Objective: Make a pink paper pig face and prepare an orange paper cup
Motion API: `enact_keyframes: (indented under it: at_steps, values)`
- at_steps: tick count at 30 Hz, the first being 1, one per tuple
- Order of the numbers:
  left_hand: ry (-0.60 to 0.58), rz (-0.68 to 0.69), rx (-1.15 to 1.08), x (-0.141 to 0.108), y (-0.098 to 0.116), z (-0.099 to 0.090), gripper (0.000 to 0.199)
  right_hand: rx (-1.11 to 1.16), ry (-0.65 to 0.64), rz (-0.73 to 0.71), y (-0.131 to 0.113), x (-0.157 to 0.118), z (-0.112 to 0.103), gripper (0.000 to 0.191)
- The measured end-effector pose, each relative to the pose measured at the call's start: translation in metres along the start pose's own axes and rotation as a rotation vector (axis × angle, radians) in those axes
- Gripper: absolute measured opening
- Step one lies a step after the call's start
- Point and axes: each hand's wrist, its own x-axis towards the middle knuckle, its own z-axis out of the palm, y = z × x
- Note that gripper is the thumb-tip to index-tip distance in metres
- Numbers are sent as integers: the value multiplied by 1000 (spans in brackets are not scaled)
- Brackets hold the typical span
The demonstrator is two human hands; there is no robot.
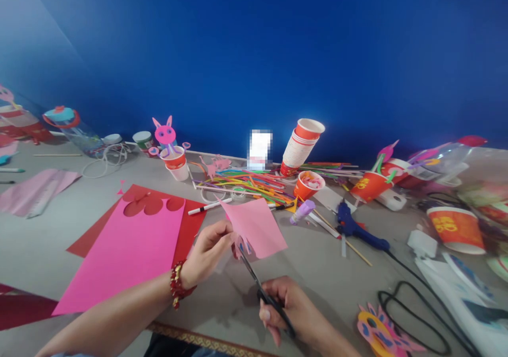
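"When the head camera looked down, where was the square-cornered sheet of pale pink paper?"

"Over the flat grey desk, closer to its near edge than its far one, about midway between its sides. Whether the sheet's far side touched the desktop, I could not tell."

"And the fingers?"

"On the bare left hand, thumb and forefinger pinched the paper's near-left edge. The bare right hand had its fingers curled round the black-handled metal scissors, whose tips met a small pale pink piece with blue marks beside the left fingertips. I could not make out whether the blades were parted."

"How would that sheet have handled?"

"Light and thin, I judged: stiff enough to stand out from one pinched edge, hardly slippery, but easy to crease or tear. I would have held it by the margin, gently, with fingertips clear of the blades."

"What lay around?"

"Towards the desk's left edge, a bright pink paper sheet with rounded cutouts over a red paper sheet; towards its right edge, a blue plastic glue gun."
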Motion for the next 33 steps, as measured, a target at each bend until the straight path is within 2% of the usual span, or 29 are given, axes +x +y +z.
enact_keyframes:
  at_steps: [21, 33]
  values:
    - [-8, 13, -24, 1, 1, 0, 29, -57, -35, -37, 1, -1, -4, 58]
    - [-8, 14, -17, 0, 2, 0, 28, -71, -23, -27, 5, 0, -6, 56]
